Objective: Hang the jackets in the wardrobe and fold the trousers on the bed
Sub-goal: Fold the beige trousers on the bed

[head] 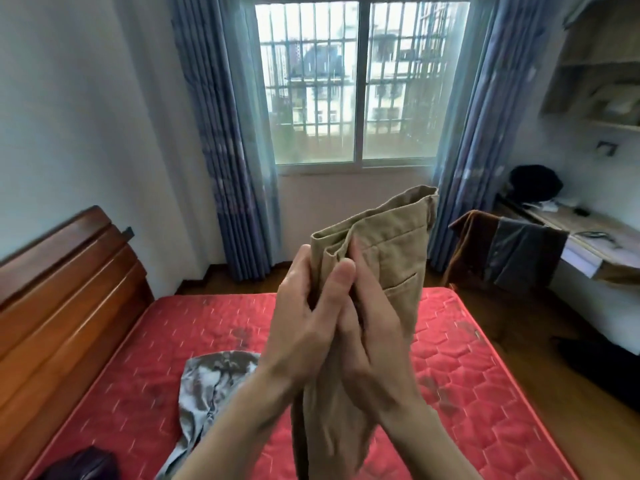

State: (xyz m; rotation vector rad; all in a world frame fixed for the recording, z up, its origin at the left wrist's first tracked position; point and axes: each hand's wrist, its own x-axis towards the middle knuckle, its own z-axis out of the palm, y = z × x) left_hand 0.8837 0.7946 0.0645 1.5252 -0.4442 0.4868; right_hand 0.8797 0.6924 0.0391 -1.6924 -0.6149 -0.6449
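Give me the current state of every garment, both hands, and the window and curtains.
Khaki trousers: held upright above the bed, legs doubled together.
Left hand: grip closed on the trousers.
Right hand: grip closed on the trousers.
Grey garment: crumpled on the red mattress.
Dark garment: bunched on the mattress's near corner.
Clothes on chair: draped.
Window: shut.
Curtains: drawn open.

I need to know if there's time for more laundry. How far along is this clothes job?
Nothing looks finished. Both hands, left hand and right hand, grip the khaki trousers above the bed. Grey clothing lies unfolded there; garments drape the chair.
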